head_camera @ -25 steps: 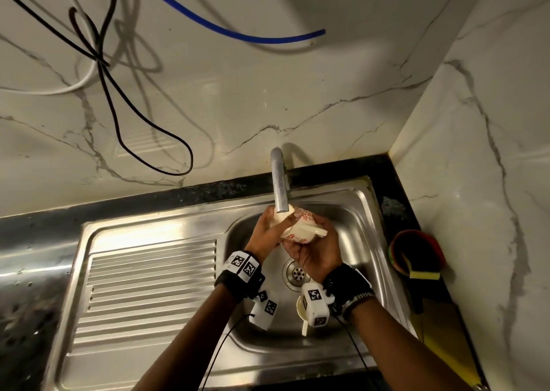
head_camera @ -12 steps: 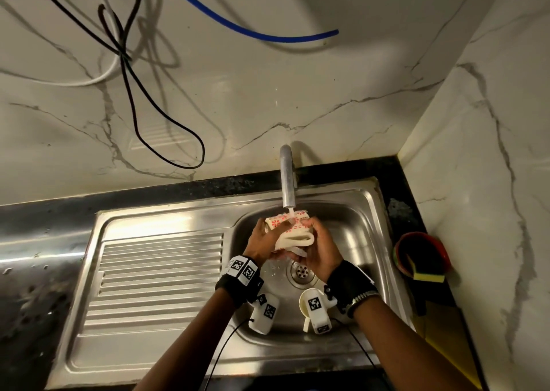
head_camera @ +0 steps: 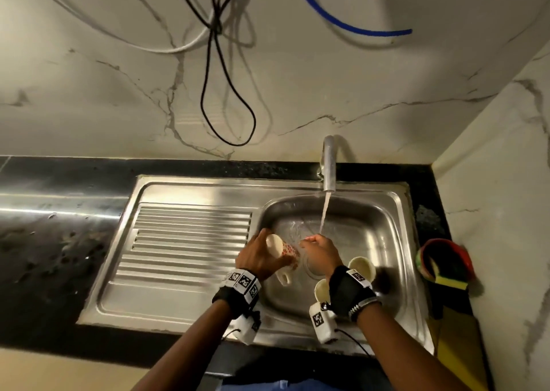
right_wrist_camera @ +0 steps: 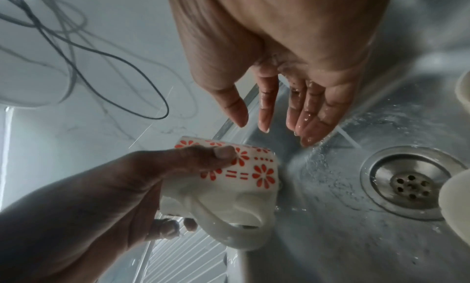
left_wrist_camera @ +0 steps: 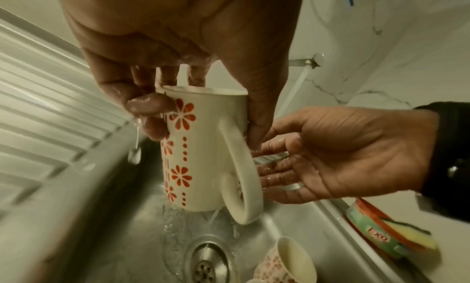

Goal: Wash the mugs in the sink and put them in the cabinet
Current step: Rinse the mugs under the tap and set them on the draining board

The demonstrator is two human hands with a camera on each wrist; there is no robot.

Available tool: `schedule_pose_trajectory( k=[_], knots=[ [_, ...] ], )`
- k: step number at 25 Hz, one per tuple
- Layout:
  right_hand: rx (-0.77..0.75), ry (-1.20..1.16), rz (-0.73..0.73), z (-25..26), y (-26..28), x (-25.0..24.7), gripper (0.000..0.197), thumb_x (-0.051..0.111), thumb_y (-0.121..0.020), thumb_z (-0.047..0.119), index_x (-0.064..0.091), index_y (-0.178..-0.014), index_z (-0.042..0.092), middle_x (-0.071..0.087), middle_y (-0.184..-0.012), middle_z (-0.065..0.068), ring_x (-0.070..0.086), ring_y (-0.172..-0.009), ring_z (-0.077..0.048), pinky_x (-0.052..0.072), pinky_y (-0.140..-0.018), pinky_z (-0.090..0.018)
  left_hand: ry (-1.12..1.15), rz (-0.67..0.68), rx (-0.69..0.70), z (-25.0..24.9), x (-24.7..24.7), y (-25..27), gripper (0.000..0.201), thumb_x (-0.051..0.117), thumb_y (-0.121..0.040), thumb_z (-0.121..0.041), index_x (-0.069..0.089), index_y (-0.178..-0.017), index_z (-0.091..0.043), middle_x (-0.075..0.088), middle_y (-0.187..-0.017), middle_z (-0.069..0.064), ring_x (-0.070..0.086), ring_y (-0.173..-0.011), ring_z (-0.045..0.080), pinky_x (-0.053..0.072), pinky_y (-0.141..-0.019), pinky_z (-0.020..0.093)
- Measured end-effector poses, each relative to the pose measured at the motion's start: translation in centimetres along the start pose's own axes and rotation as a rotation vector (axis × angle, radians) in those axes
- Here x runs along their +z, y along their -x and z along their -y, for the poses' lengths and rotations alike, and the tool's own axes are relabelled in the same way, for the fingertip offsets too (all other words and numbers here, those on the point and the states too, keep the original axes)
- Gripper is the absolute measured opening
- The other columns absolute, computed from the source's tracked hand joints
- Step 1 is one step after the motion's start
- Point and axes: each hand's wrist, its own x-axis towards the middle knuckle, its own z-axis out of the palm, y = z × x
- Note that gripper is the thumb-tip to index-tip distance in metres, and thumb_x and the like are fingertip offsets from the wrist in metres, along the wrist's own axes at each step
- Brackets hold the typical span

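While water runs from the tap, we see the left hand left of the drain, gripping a flowered mug tipped mouth-down, maybe dripping. The right hand is spread wide beside it, holding nothing.

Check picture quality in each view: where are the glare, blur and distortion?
Head view: dim, warm light; glare streak on the black stone countertop; wide-angle bending of walls. Left wrist view: white mug with red flowers fairly sharp in the left hand; steel sink edges smeared. Right wrist view: open right hand sharp; picture edges blurred.
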Motion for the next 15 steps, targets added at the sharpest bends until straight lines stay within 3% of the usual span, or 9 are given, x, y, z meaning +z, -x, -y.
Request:
schedule_pose_trajectory(
  k=[5, 8, 15],
  knots=[
    [0.000, 0.059, 0.048, 1.9, 1.1, 5.2, 0.012, 0.073, -0.090, 0.035, 0.070, -0.089, 0.024, 0.071, -0.089, 0.001, 0.066, -0.087, -0.021, 0.058, -0.077, -0.039, -0.016, -0.151, -0.068, 6.8, -4.8, 1.7, 0.081, 0.075, -0.060, -0.073, 0.047, -0.124, -0.032, 0.058, -0.123, -0.004, 0.065, -0.104, 0.028, 0.054, -0.079, 0.040],
    [-0.018, 0.036, 0.051, 3.7, 2.0, 8.9, 0.010, 0.072, -0.092, 0.030, 0.068, -0.087, 0.022, 0.066, -0.083, 0.002, 0.059, -0.077, -0.016, 0.054, -0.063, -0.030, -0.042, -0.218, -0.135, 12.8, -9.3, 1.7, 0.084, 0.074, -0.059, -0.074, 0.046, -0.126, -0.030, 0.057, -0.119, -0.001, 0.066, -0.101, 0.030, 0.054, -0.079, 0.039],
    [-0.010, 0.033, 0.091, 4.6, 2.7, 15.9, 0.008, 0.069, -0.094, 0.026, 0.069, -0.093, 0.018, 0.064, -0.080, 0.002, 0.059, -0.079, -0.015, 0.051, -0.064, -0.029, -0.231, -0.287, -0.206, 24.0, -17.8, -1.2, 0.076, 0.073, -0.065, -0.066, 0.048, -0.124, -0.026, 0.059, -0.118, 0.009, 0.064, -0.103, 0.035, 0.054, -0.081, 0.039]
  ],
)
